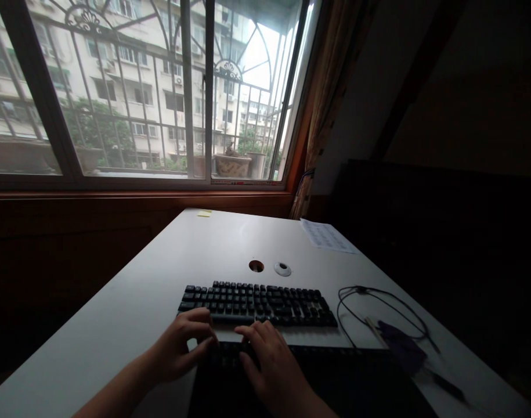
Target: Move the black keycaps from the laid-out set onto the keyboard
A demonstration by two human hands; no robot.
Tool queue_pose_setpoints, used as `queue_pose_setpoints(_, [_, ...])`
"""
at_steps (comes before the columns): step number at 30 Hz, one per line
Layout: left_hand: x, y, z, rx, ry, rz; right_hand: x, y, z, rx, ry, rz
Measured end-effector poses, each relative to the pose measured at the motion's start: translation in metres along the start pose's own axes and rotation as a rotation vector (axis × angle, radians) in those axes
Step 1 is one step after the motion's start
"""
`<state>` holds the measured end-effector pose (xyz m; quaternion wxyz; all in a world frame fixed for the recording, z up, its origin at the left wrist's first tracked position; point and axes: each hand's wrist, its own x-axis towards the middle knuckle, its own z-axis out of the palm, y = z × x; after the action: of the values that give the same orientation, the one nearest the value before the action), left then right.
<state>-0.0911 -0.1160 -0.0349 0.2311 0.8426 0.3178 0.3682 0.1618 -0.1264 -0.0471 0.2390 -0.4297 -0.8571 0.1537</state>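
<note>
A black keyboard [259, 305] lies across the white table, its right part uneven with a few paler spots among the keys. Nearer to me is a long black object [356, 377] with a row of key-like shapes along its far edge. My left hand [184, 345] is at the keyboard's front left corner, fingers curled, with thumb and a fingertip together above the black object. Whatever may be in that pinch is too small to make out. My right hand [271, 360] hovers over the black object, fingers bent and thumb apart, and nothing shows in it.
To the right lie a looped black cable [380, 290], a purple cloth [402, 346] and a thin dark item [448, 388]. A round hole [256, 266] and a white round cover [282, 268] are behind the keyboard. Printed paper [328, 236] and a yellow note [204, 213] lie farther back.
</note>
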Motion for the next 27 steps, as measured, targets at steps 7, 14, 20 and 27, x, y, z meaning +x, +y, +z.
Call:
queue_pose_setpoints(7, [0.006,-0.017,-0.016,0.129,0.312,-0.199,0.000,-0.002,-0.002,0.010,0.015,-0.014])
queue_pose_setpoints(14, [0.031,-0.034,-0.030,0.559,0.225,-0.267,-0.001,-0.001,-0.002,-0.014,0.004,-0.024])
queue_pose_setpoints(20, [0.039,-0.062,-0.028,0.744,0.072,-0.317,-0.001,-0.001,-0.002,-0.028,0.013,-0.038])
queue_pose_setpoints(27, [0.036,-0.075,-0.023,0.773,0.012,-0.338,0.000,-0.001,-0.003,-0.028,0.021,-0.044])
